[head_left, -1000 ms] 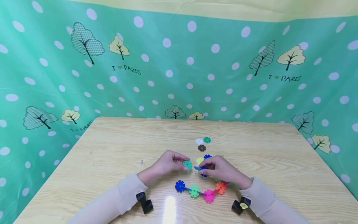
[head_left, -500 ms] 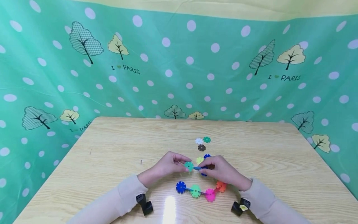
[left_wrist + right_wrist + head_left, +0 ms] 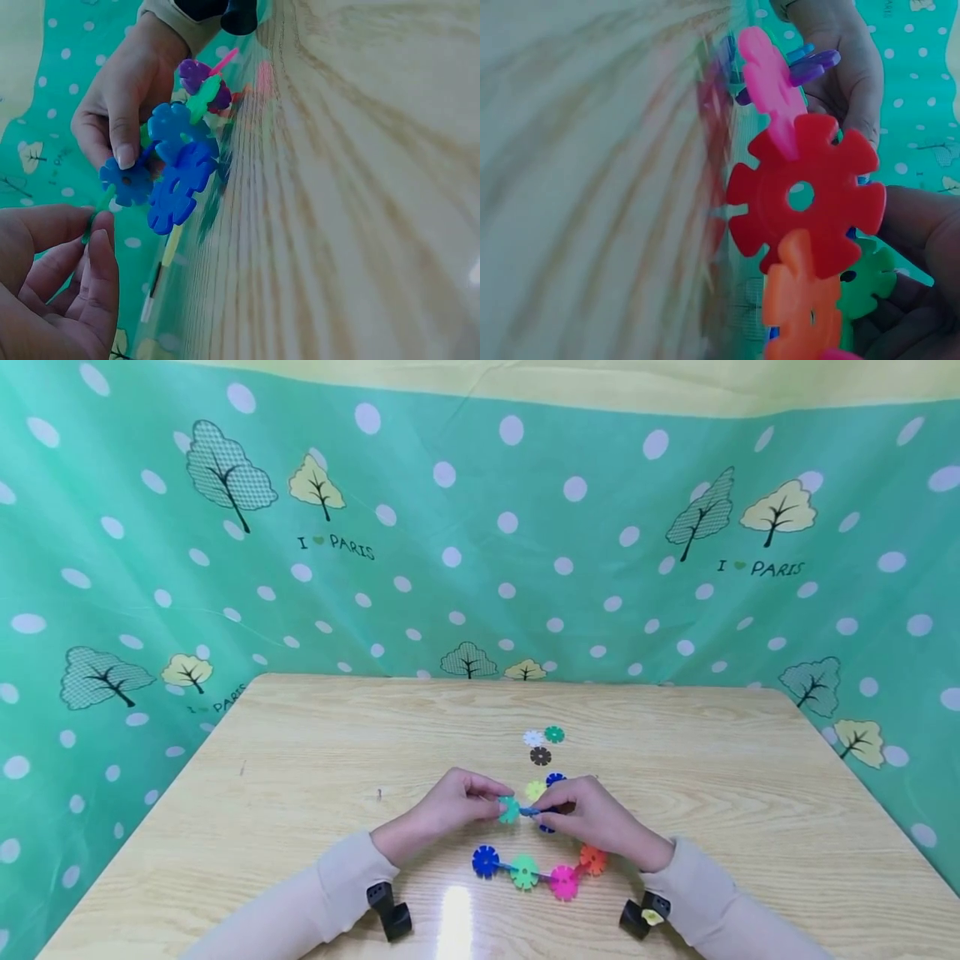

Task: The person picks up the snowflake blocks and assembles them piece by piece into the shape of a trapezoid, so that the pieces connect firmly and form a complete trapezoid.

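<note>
My left hand [image 3: 453, 802] pinches a green notched plastic disc [image 3: 509, 811] by its edge, just above the table. Between the thumb and fingers of my right hand [image 3: 592, 814] is a blue notched disc [image 3: 122, 184], seen nearly edge-on from the head. The two discs meet at their rims, notch side to notch side. A chain of linked discs curves below the hands: blue [image 3: 486, 862], light green [image 3: 524, 872], pink [image 3: 564, 882] and orange [image 3: 593, 860], with thin edge-on pieces between. Its far part disappears under my right hand; a red disc [image 3: 765, 172] shows there in the right wrist view.
Behind the hands lie loose discs: white [image 3: 533, 738], green [image 3: 554, 734] and brown [image 3: 541, 756]. A yellow disc [image 3: 536, 790] and a dark blue one [image 3: 556, 780] are close to my right fingers. A green dotted curtain [image 3: 420, 560] hangs behind the wooden table [image 3: 322, 727].
The green disc in my left hand has moved slightly right and down, closing the gap to the blue disc. My right hand stays nearly still, and the chain shifts very slightly.
</note>
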`<state>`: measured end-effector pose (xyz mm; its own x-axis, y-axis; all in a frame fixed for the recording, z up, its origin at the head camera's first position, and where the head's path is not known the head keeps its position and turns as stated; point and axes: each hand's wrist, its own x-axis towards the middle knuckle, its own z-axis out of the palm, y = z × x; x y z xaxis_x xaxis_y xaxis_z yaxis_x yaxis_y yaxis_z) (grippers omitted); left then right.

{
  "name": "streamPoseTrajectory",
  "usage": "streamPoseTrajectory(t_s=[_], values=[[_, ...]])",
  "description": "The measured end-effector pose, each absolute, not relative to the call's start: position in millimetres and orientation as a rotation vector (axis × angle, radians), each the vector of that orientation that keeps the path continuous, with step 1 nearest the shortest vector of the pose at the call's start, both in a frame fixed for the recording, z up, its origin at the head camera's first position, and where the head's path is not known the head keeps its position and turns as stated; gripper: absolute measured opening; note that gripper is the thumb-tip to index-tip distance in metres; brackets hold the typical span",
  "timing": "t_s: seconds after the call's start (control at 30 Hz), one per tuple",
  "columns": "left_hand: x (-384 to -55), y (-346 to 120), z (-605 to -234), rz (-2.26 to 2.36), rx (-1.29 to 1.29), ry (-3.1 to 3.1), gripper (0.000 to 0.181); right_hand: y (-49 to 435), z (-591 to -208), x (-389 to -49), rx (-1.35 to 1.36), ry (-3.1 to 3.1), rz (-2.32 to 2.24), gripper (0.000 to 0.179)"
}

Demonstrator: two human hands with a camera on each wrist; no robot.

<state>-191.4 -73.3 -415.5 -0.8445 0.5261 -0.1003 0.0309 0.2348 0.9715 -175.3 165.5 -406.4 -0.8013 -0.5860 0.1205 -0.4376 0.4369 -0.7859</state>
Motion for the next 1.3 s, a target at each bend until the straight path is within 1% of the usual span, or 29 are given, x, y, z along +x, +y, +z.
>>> streamPoseTrajectory(t_s=[0.77, 1.07, 1.3], values=[[-191.9, -70.8, -413.6, 1.635, 0.499, 2.098, 0.022, 162.8, -406.1, -178.3, -0.989, 2.518, -1.287, 0.011], [-188.4, -69.9, -412.2, 1.692, 0.450, 2.050, 0.025, 162.3, -408.5, -179.9, -1.084, 2.536, -1.316, 0.011], [-185.6, -67.5, -413.3, 1.736, 0.358, 2.004, 0.024, 161.2, -407.9, -176.8, -1.056, 2.526, -1.347, 0.010]])
